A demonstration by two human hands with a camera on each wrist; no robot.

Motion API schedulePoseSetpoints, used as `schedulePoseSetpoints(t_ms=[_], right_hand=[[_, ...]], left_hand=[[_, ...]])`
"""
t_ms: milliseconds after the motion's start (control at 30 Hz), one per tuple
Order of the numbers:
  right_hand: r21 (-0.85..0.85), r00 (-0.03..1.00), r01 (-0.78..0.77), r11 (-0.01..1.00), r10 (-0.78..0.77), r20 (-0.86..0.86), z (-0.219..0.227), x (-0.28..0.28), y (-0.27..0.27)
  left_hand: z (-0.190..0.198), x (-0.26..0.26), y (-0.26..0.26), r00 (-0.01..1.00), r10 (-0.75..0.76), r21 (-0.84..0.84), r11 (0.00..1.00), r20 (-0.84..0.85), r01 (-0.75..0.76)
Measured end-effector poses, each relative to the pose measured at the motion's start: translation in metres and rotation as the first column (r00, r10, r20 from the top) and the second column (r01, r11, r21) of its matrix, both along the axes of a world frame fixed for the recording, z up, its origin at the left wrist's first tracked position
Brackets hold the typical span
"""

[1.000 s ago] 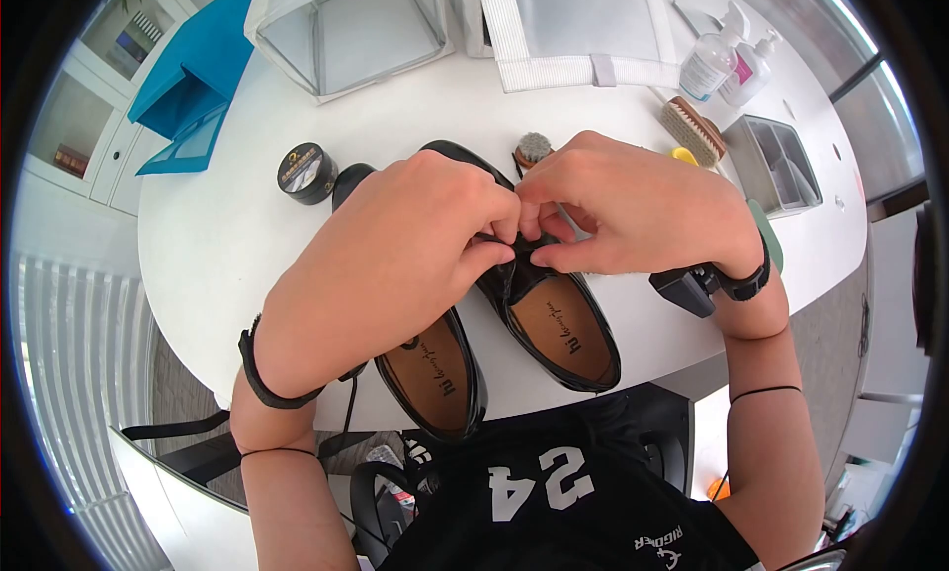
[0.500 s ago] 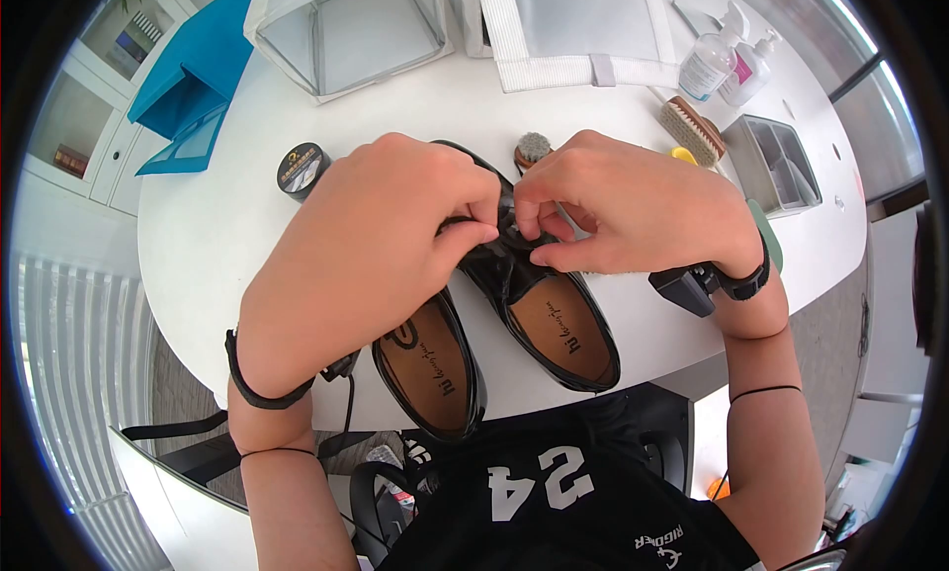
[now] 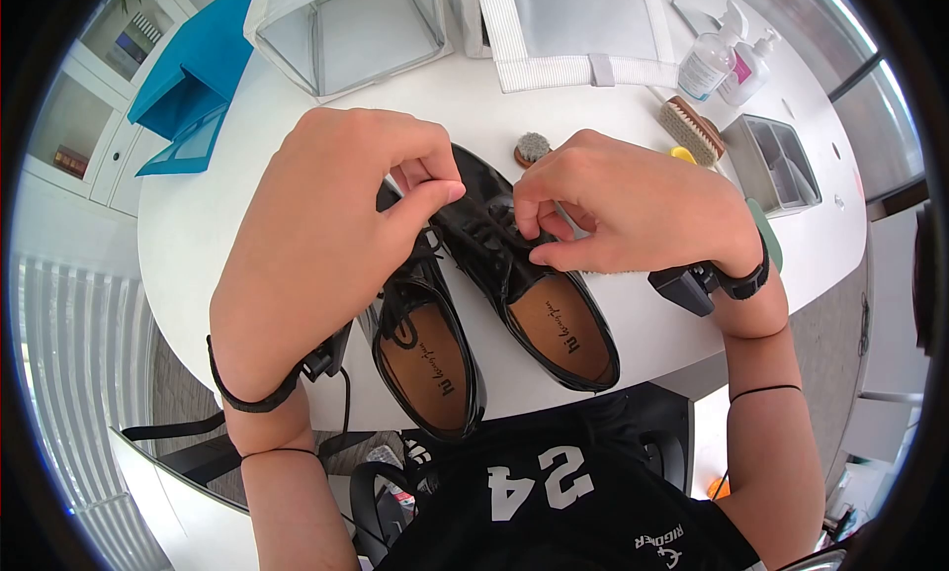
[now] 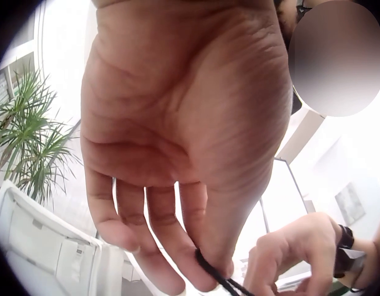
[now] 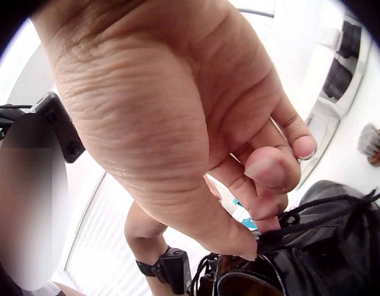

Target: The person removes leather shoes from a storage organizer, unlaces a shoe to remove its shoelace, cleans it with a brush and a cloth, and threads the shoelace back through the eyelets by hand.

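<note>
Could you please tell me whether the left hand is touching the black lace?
Touching: the left wrist view shows the left hand with the black lace pinched at the tips of its thumb and finger.

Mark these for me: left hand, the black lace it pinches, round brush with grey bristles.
Left hand (image 3: 341, 197): head view, back of the hand.
Black lace (image 4: 209, 267): left wrist view, its section nearest the hand.
Round brush (image 3: 534, 145): head view, the bristles.

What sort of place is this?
Probably a home or office room with a shoe-care workspace: black shoes and a bristle brush on a white table, window blinds nearby.
</note>
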State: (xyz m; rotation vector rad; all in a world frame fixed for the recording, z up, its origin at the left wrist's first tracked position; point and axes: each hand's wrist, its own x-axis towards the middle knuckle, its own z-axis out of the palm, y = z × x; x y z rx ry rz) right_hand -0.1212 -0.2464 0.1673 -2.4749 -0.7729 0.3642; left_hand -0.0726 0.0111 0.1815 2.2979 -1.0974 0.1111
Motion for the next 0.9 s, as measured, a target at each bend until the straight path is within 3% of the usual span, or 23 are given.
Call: schedulePoseSetpoints(t_ms=[267, 400, 500, 667, 900], right_hand=[[-0.007, 1.000, -0.003, 1.000, 0.003, -0.020, 0.003, 0.000, 0.001], [0.005, 1.000, -0.007, 1.000, 0.007, -0.008, -0.002, -0.001, -0.001], [0.019, 0.993, -0.041, 0.999, 0.039, 0.111, -0.007, -0.001, -0.002], [0.031, 0.999, 0.006, 0.999, -0.005, -0.035, -0.001, 0.000, 0.001], [0.022, 0.999, -0.003, 1.000, 0.004, -0.041, 0.001, 0.002, 0.001]], left_hand=[[-0.005, 0.001, -0.001, 0.993, -0.032, 0.096, 0.994, -0.113, 0.043], [-0.009, 0.000, -0.005, 0.977, -0.111, 0.027, 0.993, -0.180, 0.117], [-0.011, -0.002, -0.005, 0.984, -0.125, 0.096, 0.986, -0.129, 0.138], [-0.021, -0.003, -0.009, 0.955, -0.220, 0.075, 0.968, -0.200, 0.239], [-0.022, -0.004, -0.013, 0.949, -0.230, 0.106, 0.961, -0.216, 0.257]])
